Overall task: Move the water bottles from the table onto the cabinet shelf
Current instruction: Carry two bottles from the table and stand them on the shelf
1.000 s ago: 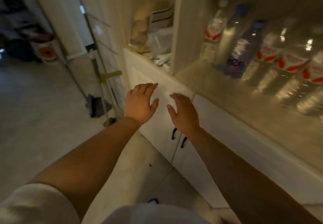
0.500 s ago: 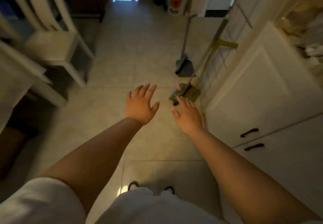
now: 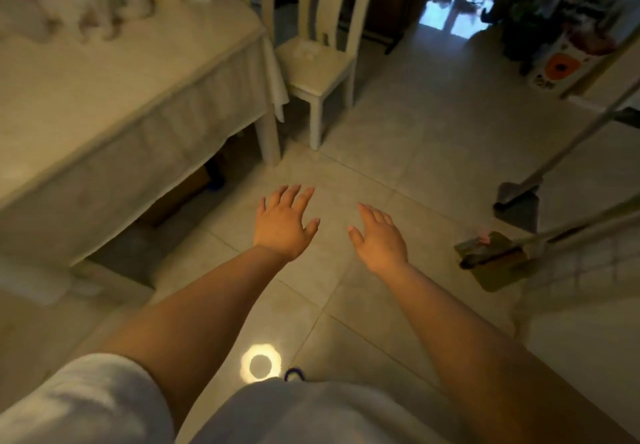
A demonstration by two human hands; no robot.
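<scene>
Tiled floor point(image 3: 398, 132) fills the view; left hand point(image 3: 282, 223) and right hand point(image 3: 379, 241) hover spread and empty, likely readying for pickup. Blurred bottles point(image 3: 86, 3) wait on the clothed counter point(image 3: 114, 97), far left.

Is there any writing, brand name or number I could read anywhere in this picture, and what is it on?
No text can be read.
White container at upper right: an orange circle design and dark marks, too blurred to tell whether any are letters.
Table: blurred things at its far end, no label legible.
Chair, broom, dustpan: no markings seen.
Left hand and right hand are empty, so no bottle label is in view.
</scene>
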